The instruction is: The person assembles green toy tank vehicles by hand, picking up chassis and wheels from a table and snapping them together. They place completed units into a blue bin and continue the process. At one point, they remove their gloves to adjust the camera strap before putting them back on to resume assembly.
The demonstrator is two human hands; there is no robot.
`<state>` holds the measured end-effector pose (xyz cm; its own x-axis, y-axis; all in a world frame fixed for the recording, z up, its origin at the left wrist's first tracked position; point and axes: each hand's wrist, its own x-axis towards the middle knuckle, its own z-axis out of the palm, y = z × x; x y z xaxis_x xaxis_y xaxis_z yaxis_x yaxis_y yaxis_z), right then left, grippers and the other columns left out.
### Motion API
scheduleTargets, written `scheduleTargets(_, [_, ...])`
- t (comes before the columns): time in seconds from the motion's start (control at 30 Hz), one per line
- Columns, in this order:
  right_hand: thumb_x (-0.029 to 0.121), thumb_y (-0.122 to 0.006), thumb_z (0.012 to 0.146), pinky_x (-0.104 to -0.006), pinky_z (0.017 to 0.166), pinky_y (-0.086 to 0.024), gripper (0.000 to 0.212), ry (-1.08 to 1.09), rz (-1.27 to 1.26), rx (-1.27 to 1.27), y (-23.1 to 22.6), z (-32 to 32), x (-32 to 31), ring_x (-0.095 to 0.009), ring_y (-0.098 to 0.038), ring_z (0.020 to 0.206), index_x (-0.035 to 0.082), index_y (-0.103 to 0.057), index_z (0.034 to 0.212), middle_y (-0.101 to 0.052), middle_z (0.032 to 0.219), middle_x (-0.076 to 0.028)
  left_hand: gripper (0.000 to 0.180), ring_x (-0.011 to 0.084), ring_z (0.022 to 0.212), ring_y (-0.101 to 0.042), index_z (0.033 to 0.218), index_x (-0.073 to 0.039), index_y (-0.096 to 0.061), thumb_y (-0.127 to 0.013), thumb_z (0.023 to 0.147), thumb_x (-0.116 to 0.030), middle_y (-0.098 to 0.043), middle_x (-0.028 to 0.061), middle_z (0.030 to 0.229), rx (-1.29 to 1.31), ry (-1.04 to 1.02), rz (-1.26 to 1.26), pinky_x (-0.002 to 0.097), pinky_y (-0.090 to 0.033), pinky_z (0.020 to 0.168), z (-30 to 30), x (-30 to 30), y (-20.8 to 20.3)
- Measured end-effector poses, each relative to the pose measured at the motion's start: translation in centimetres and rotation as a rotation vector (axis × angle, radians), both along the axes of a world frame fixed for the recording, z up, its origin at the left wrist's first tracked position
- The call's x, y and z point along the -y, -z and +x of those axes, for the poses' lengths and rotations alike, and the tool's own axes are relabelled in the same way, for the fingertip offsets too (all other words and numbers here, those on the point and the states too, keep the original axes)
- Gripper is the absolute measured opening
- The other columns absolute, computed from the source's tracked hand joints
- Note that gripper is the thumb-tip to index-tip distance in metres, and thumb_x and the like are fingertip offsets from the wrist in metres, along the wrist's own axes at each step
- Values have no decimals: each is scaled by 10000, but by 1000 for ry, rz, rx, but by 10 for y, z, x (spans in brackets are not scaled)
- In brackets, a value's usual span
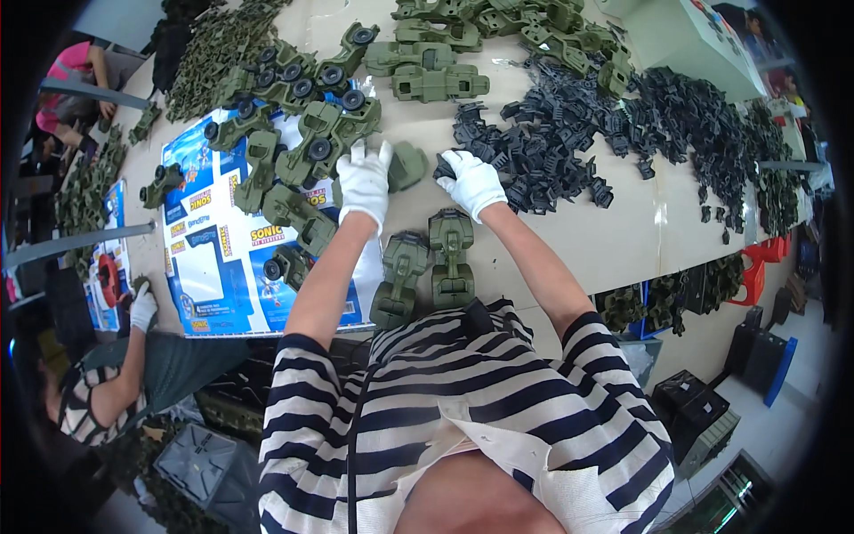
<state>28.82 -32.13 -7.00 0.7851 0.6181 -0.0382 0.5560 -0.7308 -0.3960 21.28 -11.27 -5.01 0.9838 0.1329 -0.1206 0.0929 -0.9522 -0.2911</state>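
Several olive-green moulded plastic toy vehicles with round black wheels (pixel 331 117) lie left of and beyond the left hand's grip, many of them on a blue-and-white printed flat sheet (pixel 197 278). Next comes the left hand (pixel 363 185), in a white glove, its fingers bent over an olive-green plastic vehicle body (pixel 409 165), seemingly gripping it; the underside of that grip is hidden. This body juts out to the right of the left fingers, slightly blurred, its long axis running roughly left to right across the gap between the hands. The left hand is nearer, being upon it; its free end points toward the right hand's fingertips, just apart from them. Nearer the torso than both grips, two olive-green wheeled bodies (pixel 451 258) stand side by side. A small black plastic part (pixel 444 167) sits at the left edge of the right hand (pixel 474 182), also white-gloved, its fingertips apparently pinched on it. Right of that grip spreads a loose heap of black plastic parts (pixel 560 133) on the pale tabletop (pixel 534 258).
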Motion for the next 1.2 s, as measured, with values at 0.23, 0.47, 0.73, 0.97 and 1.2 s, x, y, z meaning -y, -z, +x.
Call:
scheduleTargets(0.23, [336,-521,963,-455,802,-539,277,195,-66,-151,-17,1,2,-352,-687,901,116,-647,1075,-709,1028,-127,425,331,1238,-488,1222,-130,-604,-646,800,-129,-577,96,1226,496,-152,-451,503,-384,972,-98,21,-42])
scheduleTargets(0.47, [488,-663,845,-429,745,-545,502,167,-349,-133,-17,-9,-37,-335,-708,858,44,-611,1071,-718,935,-153,753,226,919,-604,1302,-85,-511,-740,795,-593,-560,87,1173,262,-1406,-1852,388,-528,796,-111,10,8])
scheduleTargets(0.73, [361,-660,844,-435,879,-525,557,178,-54,-247,-29,-14,-13,-367,-660,1011,99,-540,1321,-665,1097,-218,615,219,1001,-635,1290,-126,-507,-812,757,-98,-637,63,1136,1227,-1478,-1601,400,-532,868,-51,36,91])
scheduleTargets(0.97, [150,-692,913,-208,717,-471,511,194,704,-914,-71,2,46,-53,-510,739,101,-543,1399,-662,993,35,472,121,882,-640,1276,-143,-532,-671,842,-22,-655,17,1026,867,-859,-2153,305,-554,754,-97,57,-54])
scheduleTargets(1.2, [152,-570,997,-295,1054,-425,459,5,1139,-1479,-111,-32,55,-169,-554,1228,-71,-474,1386,-579,1351,-122,680,104,1021,-590,1463,-9,-390,-598,815,-10,-599,69,1265,4,-596,-2110,231,-468,872,-131,83,-167])
